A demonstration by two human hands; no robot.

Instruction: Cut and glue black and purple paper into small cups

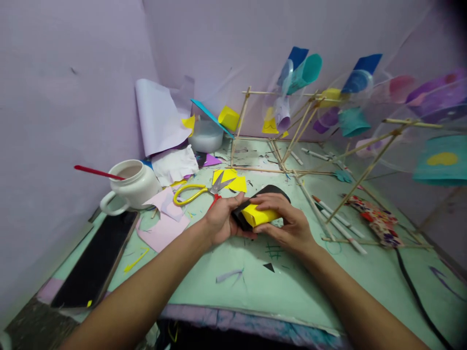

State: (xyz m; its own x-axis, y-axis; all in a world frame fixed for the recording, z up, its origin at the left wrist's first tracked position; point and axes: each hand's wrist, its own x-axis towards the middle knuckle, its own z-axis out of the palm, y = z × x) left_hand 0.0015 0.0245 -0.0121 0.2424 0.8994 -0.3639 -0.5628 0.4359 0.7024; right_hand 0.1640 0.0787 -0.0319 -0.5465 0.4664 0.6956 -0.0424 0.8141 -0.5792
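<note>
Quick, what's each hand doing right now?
Left hand: closed, holding the black piece.
Right hand: closed, holding the folded yellow piece against the black piece.

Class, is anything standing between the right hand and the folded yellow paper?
Nothing visible is: the right hand has its fingers directly on the folded yellow paper. The black piece shows behind that paper, and the left hand holds it from the other side, so neither blocks the grip.
</note>
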